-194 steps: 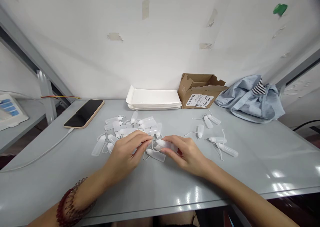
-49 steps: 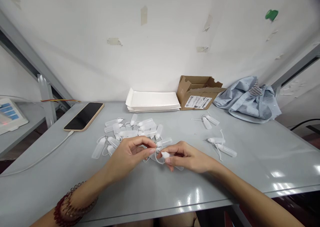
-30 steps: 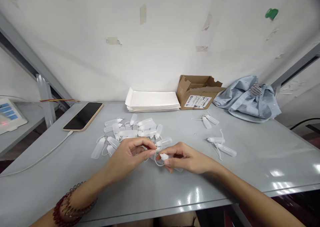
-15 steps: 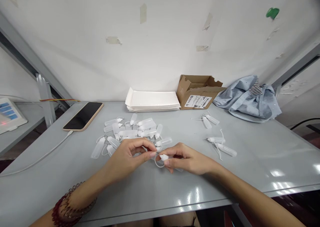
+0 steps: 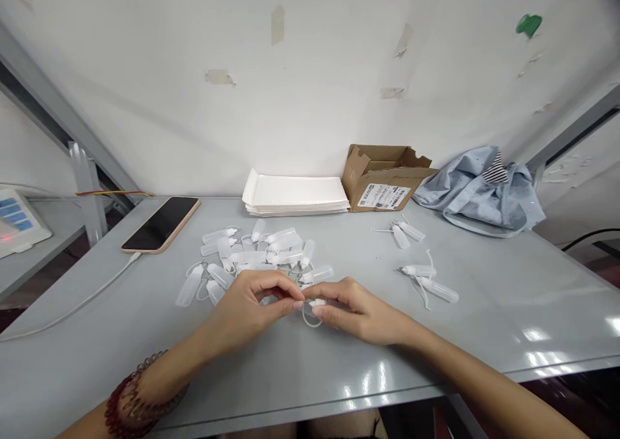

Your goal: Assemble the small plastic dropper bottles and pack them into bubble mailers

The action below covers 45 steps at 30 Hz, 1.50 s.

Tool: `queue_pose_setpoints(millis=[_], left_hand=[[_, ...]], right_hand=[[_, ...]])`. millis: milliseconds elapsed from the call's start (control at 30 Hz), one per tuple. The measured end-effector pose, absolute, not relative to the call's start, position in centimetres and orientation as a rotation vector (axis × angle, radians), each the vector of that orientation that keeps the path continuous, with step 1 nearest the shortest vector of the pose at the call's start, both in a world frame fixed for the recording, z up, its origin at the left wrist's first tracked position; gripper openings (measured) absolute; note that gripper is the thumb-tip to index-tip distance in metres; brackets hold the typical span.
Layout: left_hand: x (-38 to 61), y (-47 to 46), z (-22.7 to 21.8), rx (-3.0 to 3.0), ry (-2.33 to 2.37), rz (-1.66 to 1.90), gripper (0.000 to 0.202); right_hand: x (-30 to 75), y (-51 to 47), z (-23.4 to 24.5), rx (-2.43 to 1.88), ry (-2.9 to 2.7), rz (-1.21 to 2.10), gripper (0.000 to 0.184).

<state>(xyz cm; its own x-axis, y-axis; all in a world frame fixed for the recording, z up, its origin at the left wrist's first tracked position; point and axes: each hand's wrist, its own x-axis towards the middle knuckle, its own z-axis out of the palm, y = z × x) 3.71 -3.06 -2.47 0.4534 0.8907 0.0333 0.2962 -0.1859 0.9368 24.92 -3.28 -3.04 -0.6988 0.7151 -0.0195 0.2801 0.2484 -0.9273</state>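
My right hand (image 5: 353,311) is closed around a small translucent dropper bottle (image 5: 316,304) just above the grey table (image 5: 290,374). My left hand (image 5: 252,310) pinches the bottle's white tip and its thin tether loop between thumb and fingers. The two hands meet fingertip to fingertip. Behind them lies a pile of several similar small bottles (image 5: 252,252). Two smaller groups of the same bottles lie to the right, one group (image 5: 429,281) near and another group (image 5: 404,232) farther back.
A phone (image 5: 161,224) on a white charging cable lies at the left. A stack of white sheets (image 5: 295,195), an open cardboard box (image 5: 385,177) and a blue cloth bag (image 5: 482,190) line the wall. A device with blue keys (image 5: 14,216) sits far left.
Since 6.5 s ago one bottle has left the group at centre right. In the last second my hands have closed together over the held bottle and sunk slightly toward the table.
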Motion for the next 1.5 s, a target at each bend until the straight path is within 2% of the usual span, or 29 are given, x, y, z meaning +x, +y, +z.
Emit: queue_pose_setpoints(millis=[433, 667, 867, 1033, 1333, 1500], left_hand=[[4.2, -3.4, -2.8, 1.837, 1.003, 0.756, 0.015], [3.6, -3.1, -1.9, 1.890, 1.043, 0.823, 0.014], [2.2, -1.5, -2.5, 1.751, 1.362, 0.917, 0.011], [1.7, -1.0, -2.8, 1.841, 1.516, 0.854, 0.014], [1.0, -0.9, -2.5, 2.370, 1.494, 0.803, 0.022], [0.9, -1.2, -2.5, 2.381, 1.562, 0.857, 0.023]], right_hand=[[24.6, -3.4, -3.4, -0.960, -2.275, 1.248, 0.033], [25.5, -2.5, -2.4, -1.026, -2.213, 1.180, 0.044], [29.0, -0.1, -1.5, -1.357, -1.948, 0.723, 0.038], [31.2, 1.5, -2.3, -1.494, -1.897, 0.420, 0.032], [35.3, 3.9, -2.9, -1.794, -1.915, 0.090, 0.019], [37.6, 4.8, -3.8, -2.013, -1.876, 0.018, 0.021]])
